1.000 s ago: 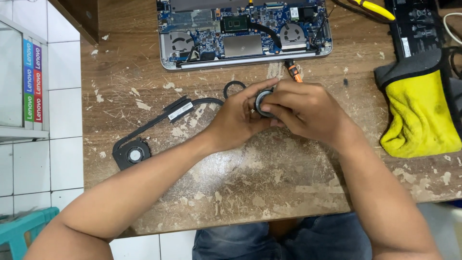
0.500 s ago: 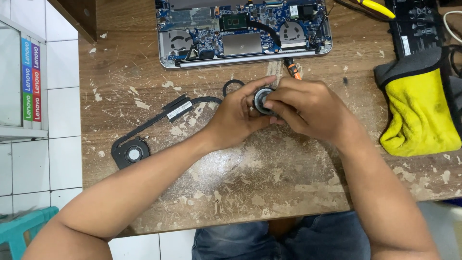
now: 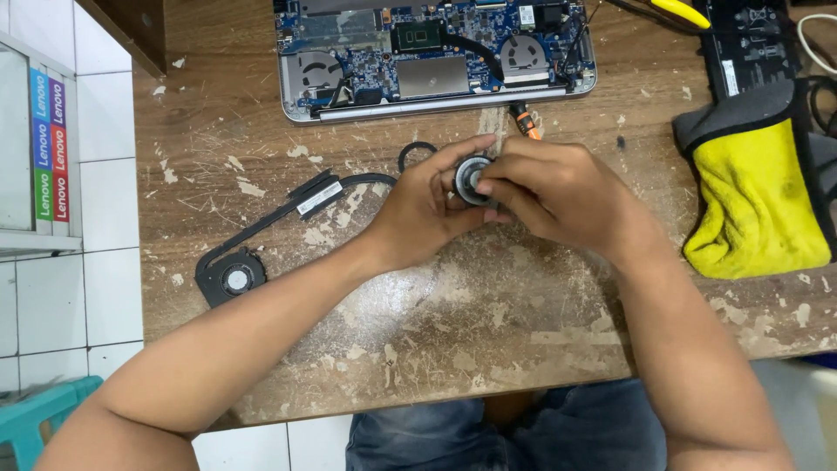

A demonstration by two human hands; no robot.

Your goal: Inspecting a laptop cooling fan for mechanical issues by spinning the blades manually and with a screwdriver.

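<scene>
Two bare forearms, without sleeves, watch, bracelet or rings, ending in a left hand [image 3: 418, 214] and a right hand [image 3: 558, 196] with short, unpainted nails. No gloves on either hand, fingers plain and uncovered. Below the table edge, blue denim trousers [image 3: 540, 432], faded and mottled across the lap, with a darker fold down the middle.
</scene>
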